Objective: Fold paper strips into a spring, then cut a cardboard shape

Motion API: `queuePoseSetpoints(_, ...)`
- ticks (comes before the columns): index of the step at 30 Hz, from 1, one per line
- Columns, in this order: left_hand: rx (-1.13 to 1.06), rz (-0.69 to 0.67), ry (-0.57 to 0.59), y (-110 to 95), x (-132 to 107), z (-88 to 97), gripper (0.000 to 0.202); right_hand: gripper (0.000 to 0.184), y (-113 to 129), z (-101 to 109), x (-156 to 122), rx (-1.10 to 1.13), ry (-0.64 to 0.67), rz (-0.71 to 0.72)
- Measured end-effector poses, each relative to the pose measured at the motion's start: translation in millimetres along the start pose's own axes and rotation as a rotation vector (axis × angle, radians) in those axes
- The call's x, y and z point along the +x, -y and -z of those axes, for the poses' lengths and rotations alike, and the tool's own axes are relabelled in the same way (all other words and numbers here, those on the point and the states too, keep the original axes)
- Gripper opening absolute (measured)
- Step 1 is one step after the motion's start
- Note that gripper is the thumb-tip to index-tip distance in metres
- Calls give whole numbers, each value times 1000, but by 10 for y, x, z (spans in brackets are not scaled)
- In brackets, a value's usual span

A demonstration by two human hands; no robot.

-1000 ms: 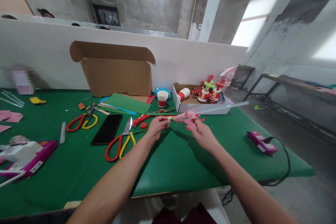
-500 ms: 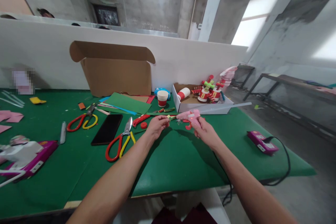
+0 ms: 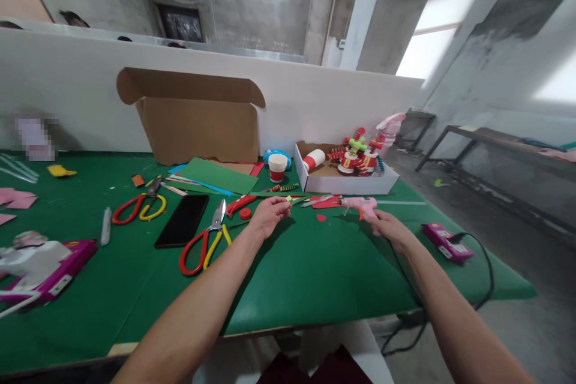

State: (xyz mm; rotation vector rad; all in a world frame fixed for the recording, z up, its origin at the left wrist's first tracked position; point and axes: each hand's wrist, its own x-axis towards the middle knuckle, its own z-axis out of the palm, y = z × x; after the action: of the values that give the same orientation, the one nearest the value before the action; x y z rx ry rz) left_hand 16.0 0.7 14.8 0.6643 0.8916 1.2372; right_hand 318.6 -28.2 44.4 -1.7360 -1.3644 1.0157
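Observation:
Between the fingertips of my left hand [image 3: 271, 216] is a small yellow and green paper strip [image 3: 293, 200], pinched at its yellow end. My right hand [image 3: 385, 228] is closed around the handle of a pink hot glue gun [image 3: 361, 204], its nozzle pointing left. A clear glue stick [image 3: 400, 202] sticks out of the gun's back, and a black cord runs down from it. Red paper [image 3: 327, 201] lies on the table between the two hands, with a small red paper piece [image 3: 321, 217] just in front of it.
Red-and-yellow scissors [image 3: 209, 237] and a black phone [image 3: 182, 221] lie left of my left arm. Behind stand a paper cup [image 3: 277, 167] and a white box [image 3: 351, 183] of decorated cups. A purple power strip [image 3: 446, 242] sits at right on the green table [image 3: 315, 288].
My right hand has carried the glue gun to the right, away from the paper strip, uncovering the red paper. My left hand has stayed nearly in place.

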Motion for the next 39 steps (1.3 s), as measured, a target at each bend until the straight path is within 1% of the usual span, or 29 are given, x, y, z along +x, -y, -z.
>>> queuePoseSetpoints(4,24,1,5,14,10,12,26,27,-151,67,126,-289,-16,37)
queuePoseSetpoints(8,38,2,-2,6,3,12,24,28,-195,105,204,-533,-37,130)
queuePoseSetpoints(11,38,6,4,-2,-7,2,24,32,-149,123,198,-666,-43,89)
queuePoseSetpoints(12,39,5,6,-1,-10,-1,24,32,-113,109,186,-702,-74,82)
queuePoseSetpoints(13,40,2,7,2,-10,-4,25,32,-64,75,173,-726,-141,96)
queuePoseSetpoints(14,42,-2,7,7,-9,-5,25,29,-2,13,159,-719,-236,144)
queuePoseSetpoints(15,45,-7,7,13,-6,-5,26,26,73,-81,147,-672,-306,240)
queuePoseSetpoints(16,48,-14,6,19,-2,-3,27,22,158,-208,137,-588,-324,310)
queuePoseSetpoints(18,55,-37,-1,25,9,9,29,16,348,-555,136,-322,-229,394)
queuePoseSetpoints(19,58,-53,-10,22,16,18,30,15,443,-760,146,-161,-151,391)
queuePoseSetpoints(20,61,-71,-23,15,24,28,32,13,531,-971,163,16,-75,347)
queuePoseSetpoints(22,66,-102,-53,-7,37,49,34,12,660,-1372,208,354,77,181)
queuePoseSetpoints(23,67,-112,-64,-19,42,58,34,13,693,-1543,228,490,112,85)
queuePoseSetpoints(24,66,-114,-72,-30,46,65,35,15,702,-1685,244,603,125,13)
queuePoseSetpoints(25,64,-112,-78,-38,48,70,35,16,688,-1797,253,684,150,-23)
queuePoseSetpoints(26,61,-108,-81,-41,48,74,36,14,655,-1876,256,737,182,-25)
queuePoseSetpoints(27,57,-104,-80,-40,47,75,36,11,608,-1924,255,780,224,-5)
queuePoseSetpoints(29,47,-104,-65,-28,45,75,37,7,502,-1943,253,855,301,70)
queuePoseSetpoints(31,44,-109,-44,-11,43,73,36,18,417,-1899,260,875,363,78)
queuePoseSetpoints(33,45,-109,-34,1,40,70,35,27,374,-1843,277,843,415,100)
queuePoseSetpoints(36,38,-114,-36,-3,34,67,33,35,371,-1804,294,779,449,198)
queuePoseSetpoints(39,38,-116,-41,-26,24,66,33,38,392,-1798,289,728,427,278)
